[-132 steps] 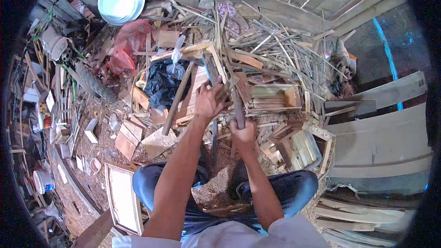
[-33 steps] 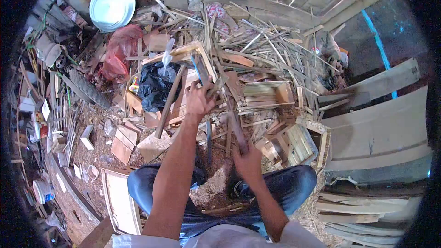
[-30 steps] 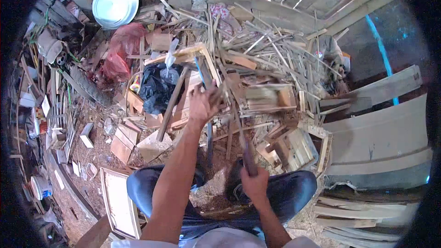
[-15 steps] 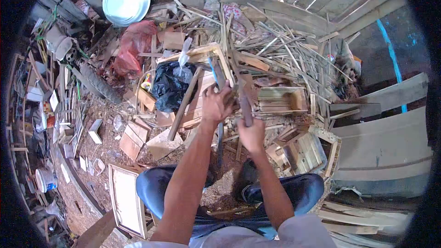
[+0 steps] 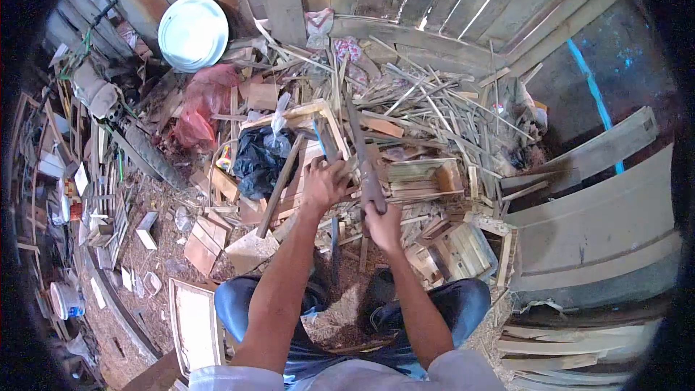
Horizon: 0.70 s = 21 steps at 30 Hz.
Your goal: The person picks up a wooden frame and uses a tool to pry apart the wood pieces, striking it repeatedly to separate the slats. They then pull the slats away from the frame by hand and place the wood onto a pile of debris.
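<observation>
In the head view, the person squats on a littered floor (image 5: 163,246). The right hand (image 5: 383,226) is closed around the near end of a long dark tool (image 5: 370,181), which points away toward the floor's far edge, in front of the plank wall (image 5: 463,0). The left hand (image 5: 324,187) is just beside the tool, palm down, its fingers bent and partly spread over the near end of a blue-edged strip (image 5: 329,146); whether they grip it or only rest there, I cannot tell. The strip lies just inside the right side of a pale wooden frame (image 5: 335,129), near the middle of the floor.

Left of the strip, a dark stick (image 5: 281,187) slants beside a black plastic bag (image 5: 257,161). Right of the tool are a slatted box (image 5: 450,176) and, nearer the person, a second box (image 5: 463,253), tilted. A heap of thin sticks (image 5: 463,112) spreads toward the floor's far right corner. A red bag (image 5: 203,105) lies toward the far left corner, below a pale round basin (image 5: 193,35) at the wall. A white-faced panel (image 5: 195,322) is beside the person's left knee.
</observation>
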Motion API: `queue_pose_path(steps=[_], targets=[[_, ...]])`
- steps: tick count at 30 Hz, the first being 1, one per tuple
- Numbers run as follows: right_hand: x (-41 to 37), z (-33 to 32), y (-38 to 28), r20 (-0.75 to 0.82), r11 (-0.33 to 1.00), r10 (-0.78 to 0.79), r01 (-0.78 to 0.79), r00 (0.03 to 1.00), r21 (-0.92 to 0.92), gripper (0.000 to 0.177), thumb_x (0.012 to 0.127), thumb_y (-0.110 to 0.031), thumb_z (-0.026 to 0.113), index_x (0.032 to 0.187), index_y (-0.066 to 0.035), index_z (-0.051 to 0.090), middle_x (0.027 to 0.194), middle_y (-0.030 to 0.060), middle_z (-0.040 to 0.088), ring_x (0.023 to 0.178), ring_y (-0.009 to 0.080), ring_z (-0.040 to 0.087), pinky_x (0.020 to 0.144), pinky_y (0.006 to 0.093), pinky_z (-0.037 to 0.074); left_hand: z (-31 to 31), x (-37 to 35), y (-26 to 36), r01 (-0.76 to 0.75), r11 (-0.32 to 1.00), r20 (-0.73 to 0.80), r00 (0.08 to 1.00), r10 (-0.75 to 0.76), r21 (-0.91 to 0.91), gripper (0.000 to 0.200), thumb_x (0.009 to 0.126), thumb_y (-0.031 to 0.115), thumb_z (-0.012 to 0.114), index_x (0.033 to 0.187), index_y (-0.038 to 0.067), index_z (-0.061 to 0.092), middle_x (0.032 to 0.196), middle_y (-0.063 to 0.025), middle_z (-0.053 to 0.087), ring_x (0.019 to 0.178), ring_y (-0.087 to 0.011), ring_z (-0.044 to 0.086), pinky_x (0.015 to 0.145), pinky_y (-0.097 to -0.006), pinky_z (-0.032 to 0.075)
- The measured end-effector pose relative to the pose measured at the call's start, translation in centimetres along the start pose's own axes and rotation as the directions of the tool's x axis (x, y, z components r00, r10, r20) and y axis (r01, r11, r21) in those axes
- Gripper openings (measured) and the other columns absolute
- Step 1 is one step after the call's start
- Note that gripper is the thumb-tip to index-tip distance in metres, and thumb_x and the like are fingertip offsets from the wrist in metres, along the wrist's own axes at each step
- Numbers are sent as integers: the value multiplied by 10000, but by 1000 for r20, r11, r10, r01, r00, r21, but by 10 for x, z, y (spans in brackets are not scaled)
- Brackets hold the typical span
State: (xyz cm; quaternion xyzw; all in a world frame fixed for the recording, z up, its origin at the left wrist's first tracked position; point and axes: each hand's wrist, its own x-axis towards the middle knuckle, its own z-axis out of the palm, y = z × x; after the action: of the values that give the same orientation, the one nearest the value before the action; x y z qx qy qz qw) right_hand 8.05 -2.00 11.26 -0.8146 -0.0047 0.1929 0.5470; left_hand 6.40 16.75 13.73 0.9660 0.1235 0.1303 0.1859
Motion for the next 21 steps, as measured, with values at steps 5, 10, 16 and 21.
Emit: queue_pose_path(steps=[5,10,16,21], targets=[[-80,-26,-62,-15,967,-47,42,999,-253,348,802,-288,688,777,56,639,615,234,601,656,390,658,612,464,482,7,-3,-8,-2,997,35,999,5,-71,536,792,331,681,1286,149,581,1075,-80,669,1066,-394,538,958,-511,403],[-135,-46,-55,-154,959,-225,191,962,-209,340,790,-291,701,720,37,649,680,241,638,719,405,673,637,477,505,13,-6,-6,79,986,15,997,-78,-148,582,781,316,689,1321,145,560,1074,-126,671,1125,-405,497,962,-487,407],[-25,19,-63,-118,945,-136,93,984,-315,340,821,-270,636,733,59,648,574,220,598,572,350,655,554,434,469,0,0,0,143,990,190,972,-139,-6,559,806,364,649,1343,247,548,1243,-94,623,1169,-364,476,988,-553,370],[-53,-19,-63,-100,965,-126,98,987,-244,343,810,-278,667,736,57,651,621,232,620,621,365,660,584,442,479,14,-18,-3,-36,999,89,995,38,-23,587,804,388,646,1356,225,530,1334,-64,571,1243,-386,432,1023,-576,329]])
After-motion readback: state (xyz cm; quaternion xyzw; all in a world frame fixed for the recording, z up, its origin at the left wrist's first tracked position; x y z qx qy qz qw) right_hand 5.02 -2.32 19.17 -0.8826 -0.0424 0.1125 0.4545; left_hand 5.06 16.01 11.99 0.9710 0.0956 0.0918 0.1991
